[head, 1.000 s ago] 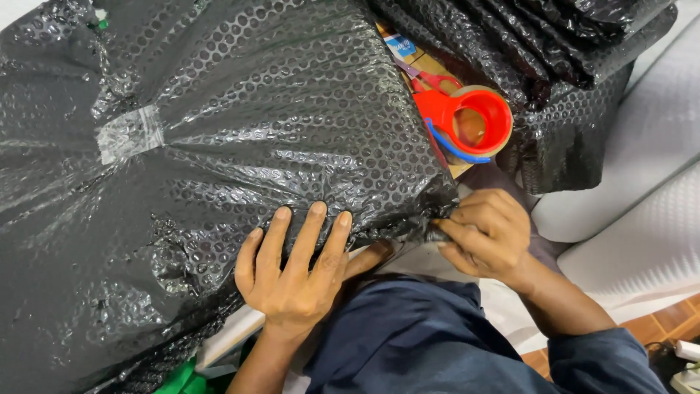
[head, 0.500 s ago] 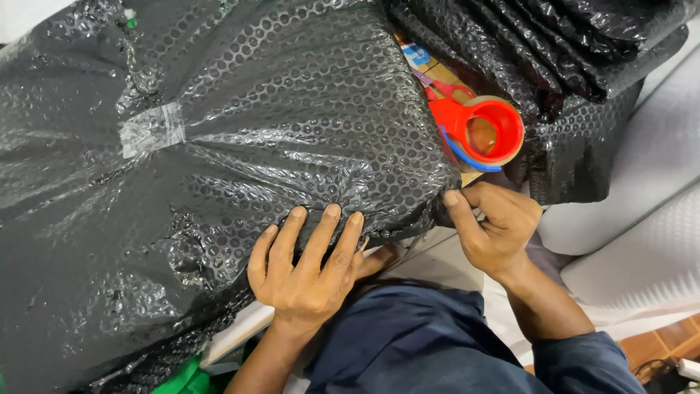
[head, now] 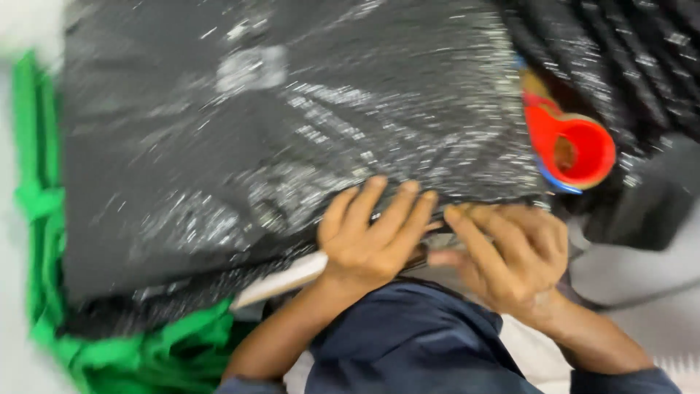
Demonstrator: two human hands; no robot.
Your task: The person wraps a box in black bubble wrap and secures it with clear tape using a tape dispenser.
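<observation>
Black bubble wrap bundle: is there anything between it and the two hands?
Nothing visible. The left hand lies flat on the black bubble wrap bundle, and the right hand presses its near edge. The red tape dispenser sits aside.

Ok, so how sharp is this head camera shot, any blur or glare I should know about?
Head view: heavy motion blur throughout. Glare on the black bubble wrap smears into white streaks, so its bubbles cannot be made out. The left hand and right hand at its near edge have soft outlines. The red tape dispenser and green fabric read only as colour shapes.
</observation>
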